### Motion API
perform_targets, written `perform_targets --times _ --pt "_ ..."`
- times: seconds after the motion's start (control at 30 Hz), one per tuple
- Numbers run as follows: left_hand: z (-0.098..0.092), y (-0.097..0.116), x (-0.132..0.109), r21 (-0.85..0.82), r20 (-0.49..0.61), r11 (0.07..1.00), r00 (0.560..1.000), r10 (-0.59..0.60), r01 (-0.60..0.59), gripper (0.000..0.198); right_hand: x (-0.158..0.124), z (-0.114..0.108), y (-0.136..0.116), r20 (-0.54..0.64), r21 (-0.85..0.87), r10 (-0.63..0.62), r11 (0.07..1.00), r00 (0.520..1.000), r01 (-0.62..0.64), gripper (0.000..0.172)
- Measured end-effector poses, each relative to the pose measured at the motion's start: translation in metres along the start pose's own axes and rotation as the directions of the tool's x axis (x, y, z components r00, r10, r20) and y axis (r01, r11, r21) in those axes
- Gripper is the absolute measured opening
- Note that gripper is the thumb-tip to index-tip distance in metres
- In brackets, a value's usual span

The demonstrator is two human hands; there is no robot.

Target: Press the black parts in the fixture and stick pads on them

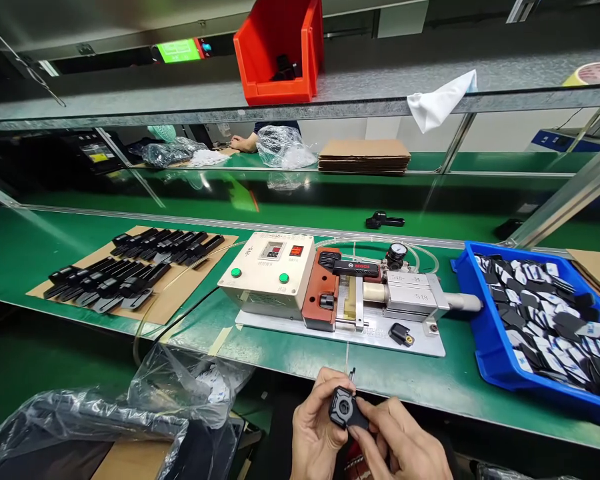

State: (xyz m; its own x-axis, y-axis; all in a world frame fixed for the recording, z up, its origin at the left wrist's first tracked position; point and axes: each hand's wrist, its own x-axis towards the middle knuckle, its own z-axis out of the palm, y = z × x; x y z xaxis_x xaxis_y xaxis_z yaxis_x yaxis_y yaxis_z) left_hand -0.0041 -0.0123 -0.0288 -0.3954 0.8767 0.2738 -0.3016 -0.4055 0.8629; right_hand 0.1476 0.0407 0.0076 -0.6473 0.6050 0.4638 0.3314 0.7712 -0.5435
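The black plastic part (344, 408) has a grey centre; the surface (300, 373) is green (the tray (480, 327) bright blue).

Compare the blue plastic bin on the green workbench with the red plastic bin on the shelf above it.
The blue bin is wide and shallow, while the red bin is narrower and deeper. The blue bin sits on the green workbench, and the red bin stands on the higher shelf. The blue bin is heaped with black parts with white patches, but the red bin holds only a few dark items. Both are open-topped plastic bins.
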Motion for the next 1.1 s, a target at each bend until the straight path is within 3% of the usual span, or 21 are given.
perform_targets --times 0.17,0.4,0.5,0.6,0.7,0.8,0.97,1.03,1.1 --pt "-0.003 0.001 -0.003 0.032 0.036 0.999 0.999 -0.037 0.036 0.046 0.009 -0.005 -0.004 0.147 0.014 0.086 0.996 0.985 -0.089 0.025" --pt "-0.01 0.002 -0.004 -0.006 0.082 0.998 0.995 -0.06 0.061 0.043 0.011 -0.003 -0.005 0.21 0.16 0.206 0.957 0.956 -0.242 0.026" --pt "-0.009 0.007 -0.003 -0.004 0.061 0.999 0.997 -0.05 0.051 0.042 0.012 -0.004 -0.007 0.273 0.162 0.34 0.906 0.9 -0.392 0.028" --pt "-0.007 0.01 -0.003 -0.015 0.052 0.999 0.997 -0.048 0.049 0.036 0.016 -0.003 -0.014 0.39 0.328 0.478 0.726 0.787 -0.604 0.028" --pt "-0.008 0.011 -0.004 0.019 0.042 0.998 0.997 -0.068 0.067 0.029 0.018 0.002 -0.021 0.491 0.548 0.52 0.44 0.699 -0.712 0.034" --pt "-0.01 0.012 -0.003 0.028 0.031 0.996 0.996 -0.083 0.082 0.032 0.018 0.007 -0.019 0.522 0.672 0.529 0.228 0.669 -0.705 0.047" --pt "-0.01 0.022 0.0 -0.086 0.048 0.989 0.992 -0.115 0.118 0.043 0.014 0.014 -0.003 0.685 0.711 0.332 -0.113 0.648 -0.694 0.049" --pt "-0.013 0.023 0.002 -0.074 0.059 0.988 0.989 -0.134 0.138 0.046 0.013 0.02 -0.003 0.689 0.7 0.35 -0.095 0.634 -0.708 0.05" --pt "-0.021 0.021 0.005 -0.04 0.062 0.99 0.989 -0.132 0.134 0.049 0.017 0.026 -0.008 0.645 0.694 0.401 0.048 0.65 -0.719 0.056"
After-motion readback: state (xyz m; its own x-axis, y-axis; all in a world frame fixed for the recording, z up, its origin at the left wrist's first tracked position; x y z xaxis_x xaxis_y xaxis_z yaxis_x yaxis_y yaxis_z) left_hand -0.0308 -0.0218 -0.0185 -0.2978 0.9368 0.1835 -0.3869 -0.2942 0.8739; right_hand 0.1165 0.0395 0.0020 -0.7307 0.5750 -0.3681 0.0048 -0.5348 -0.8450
